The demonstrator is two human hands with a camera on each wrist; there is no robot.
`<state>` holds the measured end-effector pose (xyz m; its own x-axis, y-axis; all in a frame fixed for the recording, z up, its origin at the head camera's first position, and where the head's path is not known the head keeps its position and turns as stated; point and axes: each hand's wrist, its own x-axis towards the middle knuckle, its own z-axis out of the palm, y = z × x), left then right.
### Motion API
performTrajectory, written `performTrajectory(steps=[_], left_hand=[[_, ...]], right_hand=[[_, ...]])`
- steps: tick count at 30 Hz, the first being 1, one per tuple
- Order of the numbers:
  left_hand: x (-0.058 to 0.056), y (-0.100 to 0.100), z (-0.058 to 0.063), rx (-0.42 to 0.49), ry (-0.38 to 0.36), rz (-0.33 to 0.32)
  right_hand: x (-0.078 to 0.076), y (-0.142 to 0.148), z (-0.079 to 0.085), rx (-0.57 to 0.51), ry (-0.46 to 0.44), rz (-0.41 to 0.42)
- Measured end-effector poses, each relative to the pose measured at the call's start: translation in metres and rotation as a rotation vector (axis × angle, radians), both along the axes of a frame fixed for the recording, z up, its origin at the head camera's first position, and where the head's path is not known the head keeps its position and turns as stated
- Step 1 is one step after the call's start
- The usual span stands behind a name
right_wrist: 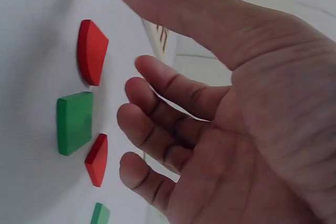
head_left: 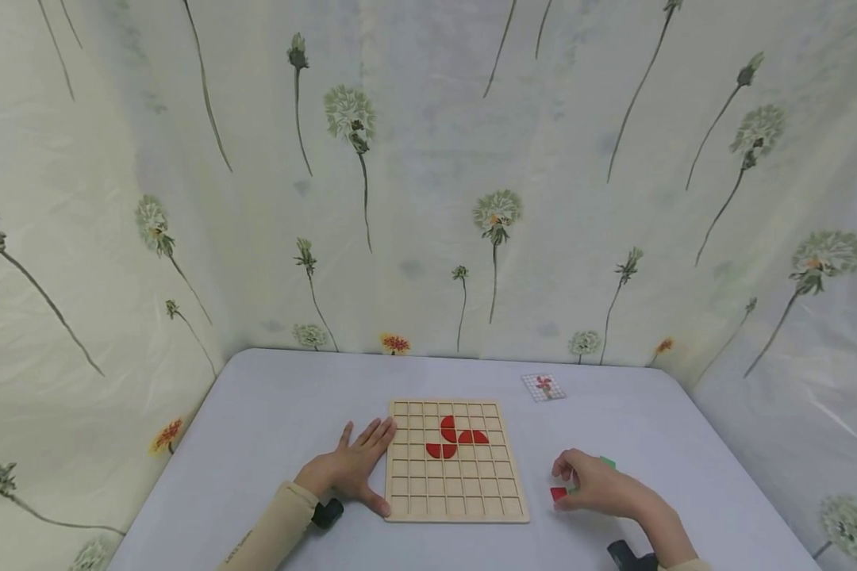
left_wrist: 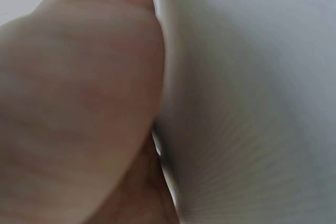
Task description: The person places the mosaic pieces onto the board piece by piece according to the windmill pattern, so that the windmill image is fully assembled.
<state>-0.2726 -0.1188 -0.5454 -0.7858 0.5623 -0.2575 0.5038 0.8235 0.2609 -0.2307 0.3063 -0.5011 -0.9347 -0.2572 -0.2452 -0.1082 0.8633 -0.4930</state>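
Observation:
My left hand (head_left: 350,466) lies spread against the left edge of a wooden grid board (head_left: 464,506), fingers and thumb touching its frame. Red pieces (head_left: 448,428) make three half-circle shapes on the board's upper middle cells. To the right of the board, my right hand (head_left: 594,480) hovers over loose pieces, fingers loosely bent and holding nothing. In the right wrist view, a red quarter-round piece (right_wrist: 93,53), a green square (right_wrist: 75,124), a second red piece (right_wrist: 97,161) and another green piece (right_wrist: 100,214) lie near the fingertips. The left palm (left_wrist: 79,103) fills much of the left wrist view.
A small gridded card (head_left: 543,387) with a red flower-like picture lies beyond the board, to its right. The pale table (head_left: 307,396) is backed by a hanging cloth (head_left: 414,198) printed with dandelions. Dark wrist straps (head_left: 327,514) sit on both arms.

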Motion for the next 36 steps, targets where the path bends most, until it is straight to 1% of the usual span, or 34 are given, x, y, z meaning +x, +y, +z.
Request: performTrajectory(steps=[5, 8, 11, 13, 18, 20, 25, 31, 36], left_hand=[[0.000, 0.000, 0.001, 0.005, -0.006, 0.003], [0.000, 0.000, 0.000, 0.009, -0.007, -0.002], [0.001, 0.000, -0.002, 0.009, -0.008, -0.004], [0.001, 0.000, -0.003, 0.009, -0.007, -0.007], [0.000, -0.001, -0.003, 0.011, -0.003, -0.012], [-0.001, -0.001, -0.003, 0.016, 0.001, -0.011], [-0.002, -0.002, -0.003, 0.016, 0.009, -0.012], [-0.002, -0.001, -0.002, 0.020, -0.008, -0.002], [-0.001, -0.001, 0.002, 0.022, -0.013, 0.002]], right_hand=[[0.001, 0.002, -0.006, 0.000, -0.031, -0.001], [0.000, 0.001, -0.011, -0.010, -0.041, -0.024], [-0.001, 0.001, -0.014, -0.010, -0.037, -0.030], [-0.001, 0.001, -0.015, -0.008, -0.025, -0.024], [-0.004, -0.004, -0.017, 0.028, 0.004, -0.040], [-0.007, -0.005, -0.018, 0.041, 0.014, -0.055], [-0.018, -0.007, -0.021, 0.061, 0.047, -0.061], [-0.030, -0.006, -0.023, 0.085, 0.102, -0.025], [-0.033, -0.006, -0.020, 0.104, 0.131, 0.001]])
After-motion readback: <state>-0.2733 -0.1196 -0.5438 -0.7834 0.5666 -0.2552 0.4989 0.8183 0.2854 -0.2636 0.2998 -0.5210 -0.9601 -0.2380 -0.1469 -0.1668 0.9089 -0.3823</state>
